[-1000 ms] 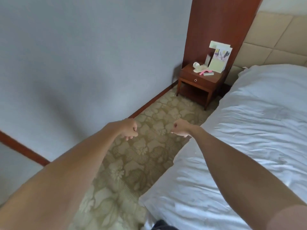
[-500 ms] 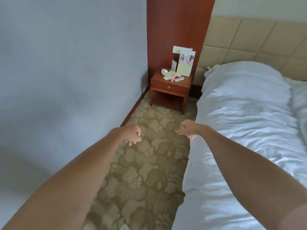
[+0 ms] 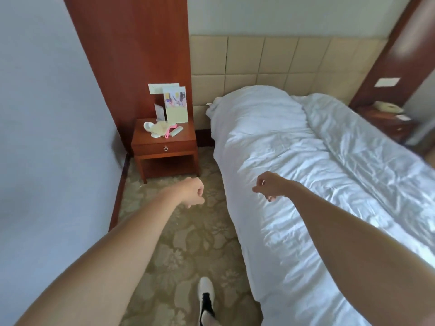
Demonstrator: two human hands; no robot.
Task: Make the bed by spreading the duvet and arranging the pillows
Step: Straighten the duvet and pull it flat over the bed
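A pale wall [image 3: 47,137] filled the left side, with a red-brown wood panel [image 3: 141,55] standing beside it. At the foot of the panel stood a nightstand [image 3: 164,147] with one drawer, and on its top lay a cream pouch, a pink item and a pale tube, too small to identify further, with cards [image 3: 175,104] propped upright behind them. Patterned carpet [image 3: 188,243] ran between the wall and the bed, and a white shoe [image 3: 206,300] with a dark band stood on it near the bottom edge.

The left hand [image 3: 191,192] hung over the carpet, fingers curled into a loose fist and holding nothing. The right hand [image 3: 269,185] hovered above the near edge of the duvet [image 3: 294,184], fingers curled inward with the thumb close to the forefinger; nothing showed between them, and it did not appear to touch the cloth.

The duvet was white and heavily creased, lying along the bed from the tan padded headboard [image 3: 270,64] towards the camera. Its left part formed a long rounded mound that draped over the bed's side to the carpet; a deep fold separated it from a rumpled, flatter stretch on the right. The head end bulged against the headboard, and I could not tell whether pillows lay beneath.

At the far right stood a second nightstand [image 3: 386,123] bearing a pale phone [image 3: 387,107].
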